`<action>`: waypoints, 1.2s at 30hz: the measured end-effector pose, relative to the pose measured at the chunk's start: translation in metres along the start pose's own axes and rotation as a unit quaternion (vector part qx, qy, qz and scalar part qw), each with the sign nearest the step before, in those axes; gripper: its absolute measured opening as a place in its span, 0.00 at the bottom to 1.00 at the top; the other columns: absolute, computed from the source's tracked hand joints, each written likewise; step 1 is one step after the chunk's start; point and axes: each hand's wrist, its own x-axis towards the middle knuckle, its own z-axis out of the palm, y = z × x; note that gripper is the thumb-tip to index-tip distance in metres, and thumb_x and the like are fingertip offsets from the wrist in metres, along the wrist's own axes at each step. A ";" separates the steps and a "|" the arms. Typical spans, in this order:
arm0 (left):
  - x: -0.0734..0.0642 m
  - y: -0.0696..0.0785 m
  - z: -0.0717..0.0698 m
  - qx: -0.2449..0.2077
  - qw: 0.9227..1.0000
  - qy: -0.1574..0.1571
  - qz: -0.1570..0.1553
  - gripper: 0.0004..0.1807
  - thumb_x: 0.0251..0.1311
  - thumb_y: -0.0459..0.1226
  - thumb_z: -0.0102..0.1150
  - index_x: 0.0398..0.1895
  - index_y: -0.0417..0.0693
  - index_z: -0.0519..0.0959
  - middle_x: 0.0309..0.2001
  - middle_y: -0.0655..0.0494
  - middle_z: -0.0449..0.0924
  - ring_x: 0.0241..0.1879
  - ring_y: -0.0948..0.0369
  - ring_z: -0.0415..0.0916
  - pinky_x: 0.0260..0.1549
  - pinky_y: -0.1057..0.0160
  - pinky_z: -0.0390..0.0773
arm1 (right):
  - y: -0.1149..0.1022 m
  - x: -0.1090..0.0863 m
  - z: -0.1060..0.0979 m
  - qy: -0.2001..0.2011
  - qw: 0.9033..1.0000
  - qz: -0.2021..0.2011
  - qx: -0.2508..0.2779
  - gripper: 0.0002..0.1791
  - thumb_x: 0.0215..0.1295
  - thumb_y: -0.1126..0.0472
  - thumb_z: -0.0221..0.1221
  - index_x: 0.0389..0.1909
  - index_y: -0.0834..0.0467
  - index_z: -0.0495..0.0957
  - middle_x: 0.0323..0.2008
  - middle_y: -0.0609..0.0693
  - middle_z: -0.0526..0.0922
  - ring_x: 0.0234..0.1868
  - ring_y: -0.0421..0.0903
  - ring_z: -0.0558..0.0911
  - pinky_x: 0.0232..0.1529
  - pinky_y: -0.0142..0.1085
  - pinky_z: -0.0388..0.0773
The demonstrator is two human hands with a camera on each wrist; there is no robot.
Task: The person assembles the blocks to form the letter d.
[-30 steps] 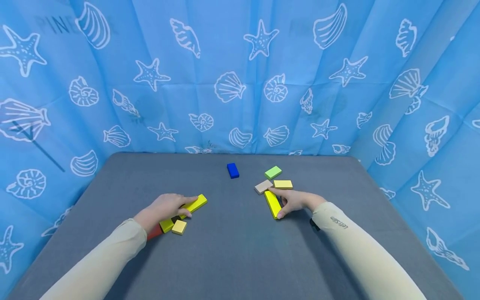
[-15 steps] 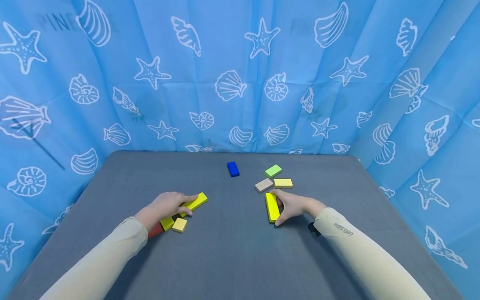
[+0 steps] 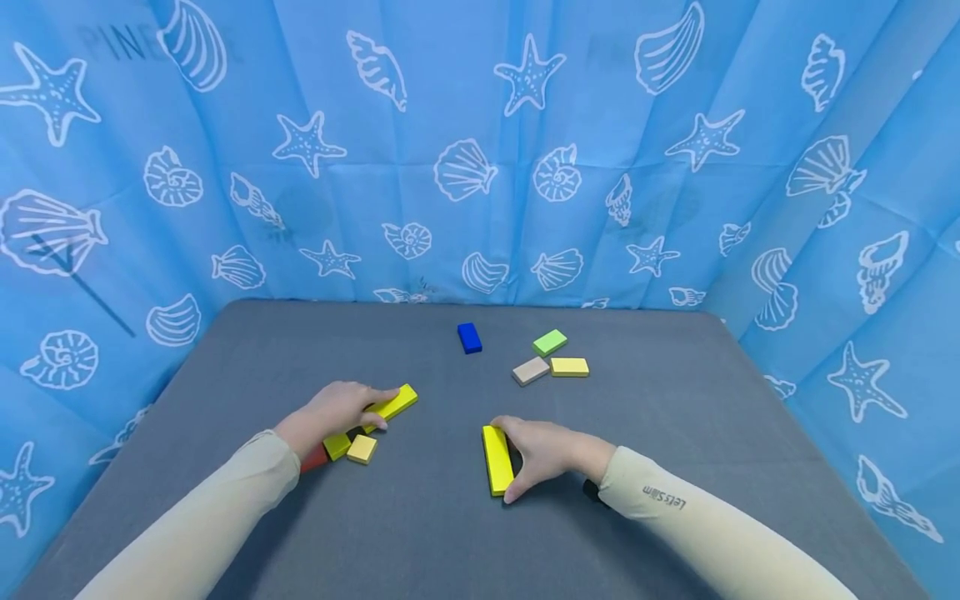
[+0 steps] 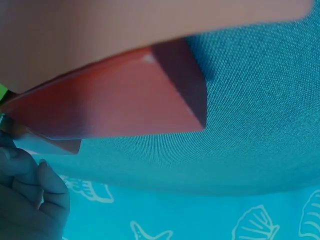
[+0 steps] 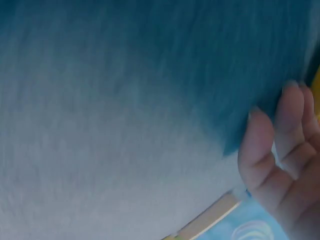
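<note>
In the head view my right hand [image 3: 546, 450] holds a long bright yellow block [image 3: 497, 461] by its two ends, thumb at the near end and fingers at the far one. A sliver of yellow shows beside the curled fingers of this hand [image 5: 285, 170] in the right wrist view. On the left, my left hand [image 3: 333, 410] pinches another long yellow block [image 3: 401, 400], partly covered by the hand. Beneath and beside that hand lie a red block [image 3: 314, 458], an olive-yellow block [image 3: 337, 446] and a pale yellow block [image 3: 362, 450]. The red block [image 4: 130, 100] looms large in the left wrist view.
Farther back on the grey table [image 3: 450, 533] lie a blue block [image 3: 469, 338], a light green block [image 3: 550, 342], a beige block [image 3: 531, 371] and a pale yellow block [image 3: 570, 367]. A blue shell-patterned curtain [image 3: 420, 192] hangs behind and at both sides.
My right hand has carried its long yellow block away from the beige and pale yellow blocks, leftward and nearer to me. My left hand has stayed in place on its block.
</note>
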 end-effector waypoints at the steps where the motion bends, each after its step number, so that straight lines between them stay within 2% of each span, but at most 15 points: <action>1: 0.000 0.001 0.000 -0.002 1.000 -0.001 -0.002 0.33 0.62 0.50 0.60 0.70 0.52 0.68 0.52 0.46 0.80 0.46 0.52 0.77 0.45 0.51 0.75 | -0.001 0.000 0.003 0.003 1.000 -0.001 -0.011 0.55 0.47 0.41 0.73 0.71 0.62 0.57 0.64 0.55 0.69 0.60 0.48 0.72 0.61 0.45 0.68; 4: 0.001 0.002 0.000 -0.008 1.000 -0.006 -0.009 0.33 0.63 0.49 0.60 0.70 0.52 0.68 0.55 0.45 0.79 0.50 0.50 0.77 0.46 0.50 0.75 | -0.003 -0.002 0.007 0.009 1.000 -0.003 -0.023 0.56 0.50 0.38 0.70 0.73 0.60 0.55 0.67 0.57 0.66 0.65 0.51 0.69 0.62 0.47 0.67; 7: 0.002 0.002 -0.001 -0.014 1.000 -0.009 -0.012 0.33 0.63 0.49 0.60 0.70 0.51 0.67 0.57 0.45 0.78 0.52 0.49 0.76 0.47 0.49 0.74 | -0.004 -0.006 0.008 0.011 0.999 -0.003 -0.033 0.53 0.53 0.38 0.68 0.75 0.54 0.55 0.65 0.58 0.67 0.63 0.52 0.70 0.60 0.48 0.68; 10: 0.003 0.004 -0.003 -0.019 1.000 -0.009 -0.011 0.32 0.63 0.48 0.60 0.70 0.50 0.68 0.59 0.44 0.77 0.54 0.47 0.75 0.48 0.48 0.74 | -0.005 -0.012 0.008 0.013 0.998 -0.011 -0.060 0.48 0.56 0.38 0.66 0.75 0.50 0.58 0.61 0.59 0.69 0.58 0.52 0.73 0.56 0.49 0.71; 11: 0.003 0.004 -0.004 -0.018 1.000 -0.007 -0.011 0.32 0.63 0.48 0.60 0.69 0.50 0.69 0.56 0.44 0.78 0.51 0.48 0.76 0.47 0.49 0.75 | -0.005 -0.014 0.009 0.016 0.997 -0.014 -0.076 0.47 0.56 0.37 0.65 0.74 0.49 0.59 0.59 0.59 0.70 0.55 0.51 0.74 0.54 0.48 0.73; 14: 0.004 0.008 -0.006 -0.010 1.000 0.001 -0.011 0.30 0.63 0.47 0.60 0.68 0.48 0.70 0.59 0.38 0.74 0.56 0.43 0.73 0.52 0.46 0.73 | -0.008 -0.018 0.014 0.033 0.992 -0.032 -0.116 0.46 0.55 0.35 0.64 0.73 0.47 0.62 0.53 0.55 0.71 0.47 0.47 0.72 0.46 0.42 0.74; 17: 0.005 0.011 -0.006 0.000 1.000 0.009 -0.017 0.30 0.63 0.46 0.61 0.67 0.48 0.71 0.61 0.32 0.69 0.60 0.39 0.68 0.56 0.43 0.69 | -0.010 -0.022 0.019 0.056 0.985 -0.062 -0.153 0.44 0.56 0.33 0.62 0.72 0.45 0.63 0.58 0.54 0.69 0.52 0.48 0.70 0.48 0.46 0.73; 19: 0.006 0.013 -0.006 -0.005 1.000 0.006 -0.024 0.30 0.63 0.46 0.61 0.68 0.49 0.71 0.66 0.31 0.64 0.64 0.37 0.63 0.58 0.40 0.65 | -0.008 -0.025 0.020 0.057 0.981 -0.088 -0.166 0.42 0.59 0.33 0.59 0.72 0.43 0.63 0.66 0.53 0.64 0.62 0.53 0.66 0.54 0.55 0.69; 21: 0.007 0.015 -0.005 -0.012 0.999 -0.001 -0.032 0.30 0.63 0.45 0.61 0.68 0.49 0.70 0.66 0.31 0.63 0.64 0.37 0.63 0.59 0.40 0.64 | -0.005 -0.030 0.021 0.038 0.980 -0.114 -0.159 0.39 0.62 0.35 0.57 0.73 0.42 0.62 0.75 0.50 0.53 0.72 0.58 0.56 0.58 0.68 0.59; 22: 0.007 0.016 -0.005 -0.016 0.999 -0.004 -0.035 0.30 0.63 0.45 0.62 0.68 0.50 0.70 0.67 0.32 0.63 0.64 0.37 0.63 0.59 0.40 0.64 | -0.003 -0.032 0.021 0.022 0.981 -0.124 -0.147 0.38 0.64 0.36 0.56 0.73 0.41 0.61 0.76 0.48 0.50 0.74 0.59 0.51 0.58 0.71 0.55; 24: 0.007 0.017 -0.004 -0.021 0.999 -0.006 -0.039 0.30 0.63 0.44 0.62 0.68 0.50 0.70 0.66 0.33 0.64 0.64 0.38 0.63 0.59 0.39 0.64 | 0.001 -0.036 0.021 -0.011 0.984 -0.137 -0.114 0.37 0.66 0.38 0.55 0.74 0.41 0.59 0.77 0.45 0.46 0.75 0.58 0.45 0.59 0.72 0.50; 27: 0.007 0.018 -0.004 -0.016 0.999 0.001 -0.034 0.29 0.62 0.42 0.63 0.67 0.50 0.72 0.65 0.33 0.65 0.63 0.38 0.64 0.58 0.40 0.65 | 0.006 -0.039 0.022 -0.041 0.986 -0.144 -0.077 0.37 0.67 0.38 0.54 0.74 0.41 0.57 0.77 0.43 0.44 0.76 0.56 0.43 0.60 0.72 0.48; 30: 0.009 0.019 -0.004 0.009 1.000 0.011 -0.022 0.27 0.62 0.42 0.63 0.66 0.50 0.74 0.62 0.34 0.69 0.60 0.40 0.69 0.55 0.41 0.69 | 0.009 -0.039 0.022 -0.048 0.986 -0.147 -0.064 0.37 0.67 0.38 0.54 0.75 0.40 0.57 0.77 0.42 0.43 0.76 0.56 0.44 0.60 0.72 0.48; 33: 0.013 0.022 -0.003 0.038 0.999 0.021 -0.016 0.26 0.63 0.42 0.63 0.65 0.51 0.75 0.50 0.39 0.76 0.45 0.47 0.77 0.41 0.49 0.77 | 0.010 -0.038 0.022 -0.052 0.986 -0.145 -0.060 0.37 0.67 0.38 0.54 0.75 0.40 0.56 0.77 0.42 0.43 0.76 0.56 0.44 0.60 0.72 0.47; 36: 0.021 0.030 -0.002 0.050 0.998 0.030 -0.030 0.26 0.63 0.43 0.63 0.65 0.54 0.74 0.38 0.48 0.73 0.30 0.56 0.72 0.28 0.57 0.73 | 0.010 -0.038 0.021 -0.056 0.986 -0.144 -0.055 0.37 0.67 0.38 0.54 0.75 0.40 0.56 0.77 0.42 0.42 0.76 0.56 0.43 0.60 0.72 0.46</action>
